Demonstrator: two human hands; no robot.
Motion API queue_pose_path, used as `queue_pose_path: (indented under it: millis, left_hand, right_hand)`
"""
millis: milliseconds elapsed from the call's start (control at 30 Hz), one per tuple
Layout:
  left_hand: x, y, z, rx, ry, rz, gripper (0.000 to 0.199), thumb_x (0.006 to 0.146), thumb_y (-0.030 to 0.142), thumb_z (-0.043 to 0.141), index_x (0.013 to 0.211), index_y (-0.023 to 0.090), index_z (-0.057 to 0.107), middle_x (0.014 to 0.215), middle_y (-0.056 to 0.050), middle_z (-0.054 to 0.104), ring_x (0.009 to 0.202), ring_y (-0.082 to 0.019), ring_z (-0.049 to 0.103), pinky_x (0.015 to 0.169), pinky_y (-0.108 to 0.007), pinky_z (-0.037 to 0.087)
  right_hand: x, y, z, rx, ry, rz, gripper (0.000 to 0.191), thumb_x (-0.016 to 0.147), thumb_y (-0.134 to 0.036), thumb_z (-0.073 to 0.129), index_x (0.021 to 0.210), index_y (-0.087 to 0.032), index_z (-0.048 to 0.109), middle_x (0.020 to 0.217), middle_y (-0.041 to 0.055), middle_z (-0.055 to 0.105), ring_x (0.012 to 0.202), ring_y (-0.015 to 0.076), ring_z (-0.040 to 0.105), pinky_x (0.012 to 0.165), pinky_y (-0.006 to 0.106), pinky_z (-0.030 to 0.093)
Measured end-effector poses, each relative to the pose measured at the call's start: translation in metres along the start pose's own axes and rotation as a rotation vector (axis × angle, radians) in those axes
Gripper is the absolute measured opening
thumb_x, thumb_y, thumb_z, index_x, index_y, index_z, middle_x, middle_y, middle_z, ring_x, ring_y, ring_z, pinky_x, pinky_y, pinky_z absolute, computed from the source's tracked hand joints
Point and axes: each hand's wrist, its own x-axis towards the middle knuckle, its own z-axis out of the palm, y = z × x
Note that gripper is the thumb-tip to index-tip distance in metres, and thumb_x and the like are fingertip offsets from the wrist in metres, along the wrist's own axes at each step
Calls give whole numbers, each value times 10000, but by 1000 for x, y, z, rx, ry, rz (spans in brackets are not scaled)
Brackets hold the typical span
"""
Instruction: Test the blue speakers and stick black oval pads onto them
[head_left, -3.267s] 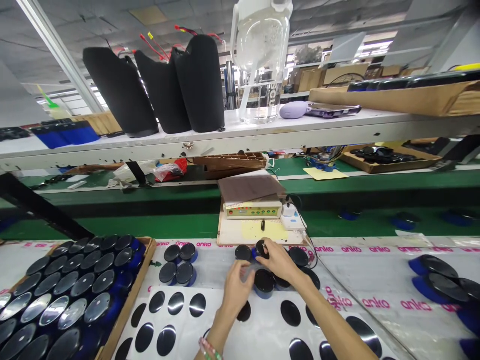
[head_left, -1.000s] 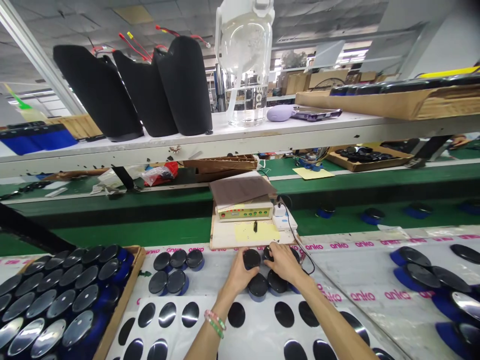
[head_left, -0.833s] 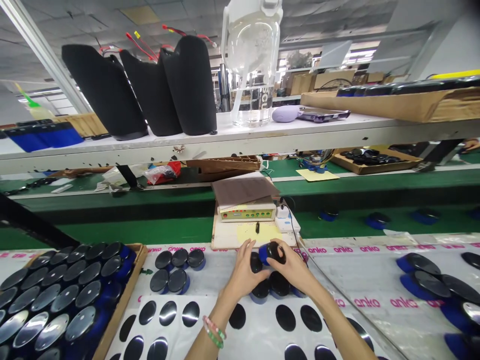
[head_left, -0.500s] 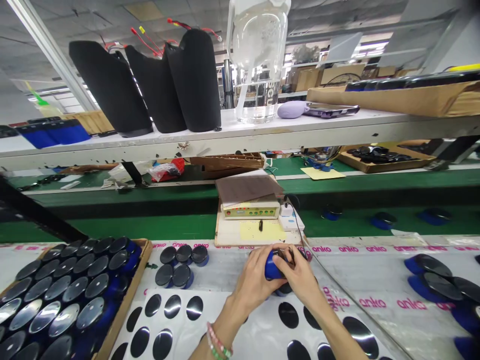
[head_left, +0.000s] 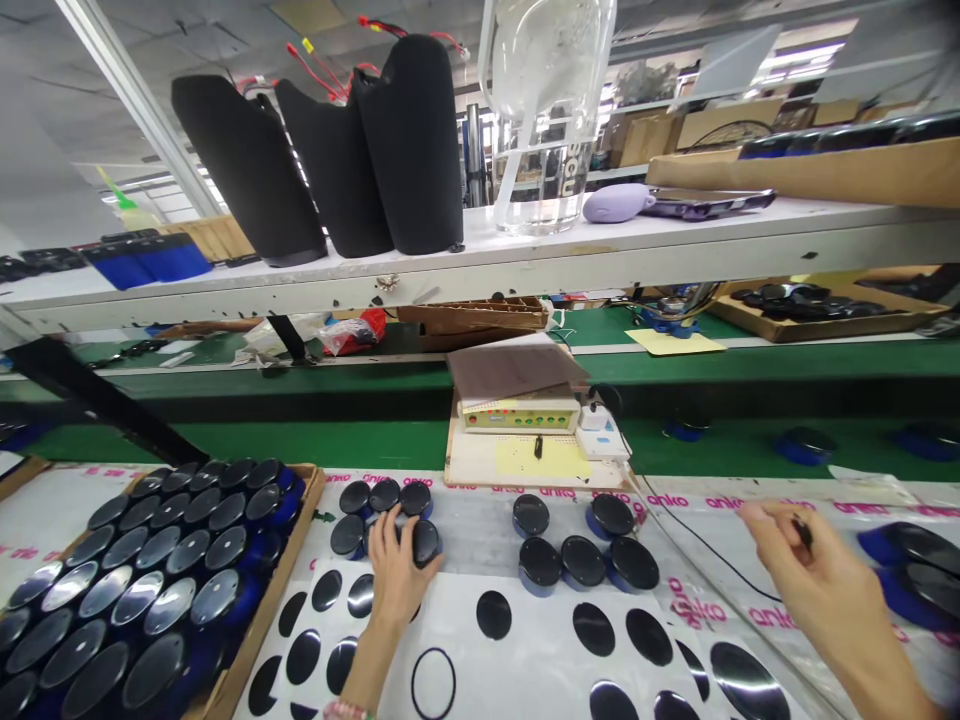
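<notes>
Over a cluster of round blue parts with glossy black tops at mid-left, my left hand [head_left: 397, 575] wraps around one round blue part [head_left: 427, 543] at the cluster's front right. To the right, my right hand [head_left: 821, 580] is closed, with a small black piece [head_left: 804, 530] showing between its fingers. A thin black cable [head_left: 720, 555] runs from the white power adapter [head_left: 600, 440] to this hand, so the piece looks like the cable's end. Between my hands stands another group of the same round parts [head_left: 583, 560]. Below lies a white sheet [head_left: 525, 670] with black disc stickers.
A cardboard tray [head_left: 300, 520] packed with round parts fills the left. Behind the bench, a cream device with knobs [head_left: 517, 415] sits on a board. Overhead, a white shelf [head_left: 420, 285] holds black sleeves [head_left: 416, 150] and a clear jug [head_left: 551, 130]. More parts [head_left: 919, 570] stand far right.
Both hands were together on a blue part at the centre. They have separated: my left hand went left to the cluster with a part, my right hand moved right with the cable.
</notes>
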Motion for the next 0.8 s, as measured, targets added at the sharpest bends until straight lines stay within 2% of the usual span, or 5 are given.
queue_pose_path:
  millis: [133,300,433,633,800]
  left_hand:
    - [-10,17,12,-11,-116,3,571,719,278,614,1263,244,444,1473,-80,192,1372,-355,54,1099,-566,41]
    - [-15,73,68,-146,-491,26,907,592,392,744,1376,249,312,1507,-92,161,1366,-311,191,1078,-423,257]
    - [7,98,104,-164,-510,-96,756,810,480,493,1393,93,208,1411,-232,302,1333,-337,255,1064,-488,221]
    - [38,124,125,-254,-614,38,686,645,344,684,1254,157,432,1355,-144,414,1291,-292,342,1061,-365,261]
    - [37,137,134,-336,-730,59,663,668,436,675,1245,183,471,1315,-140,472,1211,-301,444,1025,-395,317]
  right_hand:
    - [-12,42,11,-213,-183,-45,262,753,-537,477,740,-279,433,656,30,537,515,205,499,510,368,376]
    - [-39,64,64,-150,-394,-47,346,755,-559,471,870,-233,483,679,7,568,494,179,542,525,335,446]
    - [-38,67,99,-131,-379,-16,429,829,-561,367,1002,-189,490,782,37,607,593,187,595,602,341,476]
    - [-30,58,120,-48,-424,-81,292,825,-502,486,850,-213,528,739,7,602,683,192,610,618,326,474]
    - [-11,63,109,-22,-333,-7,284,883,-401,525,1000,-147,570,845,11,610,710,134,597,661,310,503]
